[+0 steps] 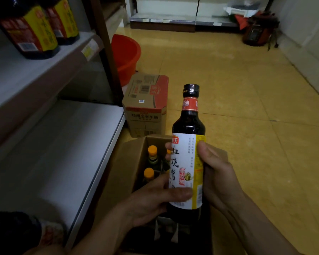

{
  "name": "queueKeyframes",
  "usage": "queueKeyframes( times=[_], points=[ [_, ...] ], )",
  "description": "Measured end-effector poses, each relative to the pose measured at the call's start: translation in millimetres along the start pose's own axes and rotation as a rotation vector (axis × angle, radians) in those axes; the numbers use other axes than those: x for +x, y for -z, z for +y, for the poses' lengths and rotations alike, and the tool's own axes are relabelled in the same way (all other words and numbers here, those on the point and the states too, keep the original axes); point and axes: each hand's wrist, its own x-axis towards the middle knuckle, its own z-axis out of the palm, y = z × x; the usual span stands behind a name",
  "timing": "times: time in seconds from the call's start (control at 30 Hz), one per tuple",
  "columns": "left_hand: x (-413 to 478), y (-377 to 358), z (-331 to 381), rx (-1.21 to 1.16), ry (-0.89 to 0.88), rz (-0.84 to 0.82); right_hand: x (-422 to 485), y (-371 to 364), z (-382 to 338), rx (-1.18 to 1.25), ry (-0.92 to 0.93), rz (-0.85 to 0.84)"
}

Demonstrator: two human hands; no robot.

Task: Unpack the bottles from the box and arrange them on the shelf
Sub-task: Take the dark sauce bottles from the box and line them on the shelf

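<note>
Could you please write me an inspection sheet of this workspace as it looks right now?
Surface: lower shelf mostly bare, a dark item at its near left corner; upper shelf carries two dark bottles.
Job's things: dark sauce bottle held upright above the open box; orange-capped bottles remain inside.
Clutter: closed carton and red bucket on the floor beyond the box.
Hands: left hand and right hand both grip the bottle's label.
Cables: nothing seen.
Surroundings: yellow tiled floor; dark appliance and bagged items by the far wall.
</note>
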Motion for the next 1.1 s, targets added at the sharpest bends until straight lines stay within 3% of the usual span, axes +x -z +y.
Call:
queueKeyframes(
  times=[0.17,0.37,0.5,0.6,0.8,1.1],
  points=[
    [5.2,-10.6,-6.7,0.189,-0.131,0.127,6.4,2.6,0.0,-0.145,0.018,-0.006],
    [23.8,-11.2,-25.4,0.389,-0.253,0.535,7.2,0.3,10.8,-0.519,0.144,0.151],
    [30.2,-5.8,-28.0,0.480,-0.264,0.714,11.7,2.2,15.3,-0.554,0.134,0.129],
    [32.2,-6.3,-28.3,0.463,-0.266,0.689,13.1,5.4,14.2,-0.515,0.118,0.114],
    [28.2,-6.6,-20.3,0.255,-0.241,0.466,18.2,8.6,11.6,-0.480,0.153,0.213],
    [3.1,-14.3,-7.6,0.167,-0.151,0.435,5.3,-18.3,-0.8,-0.478,0.057,0.249]
  ],
)
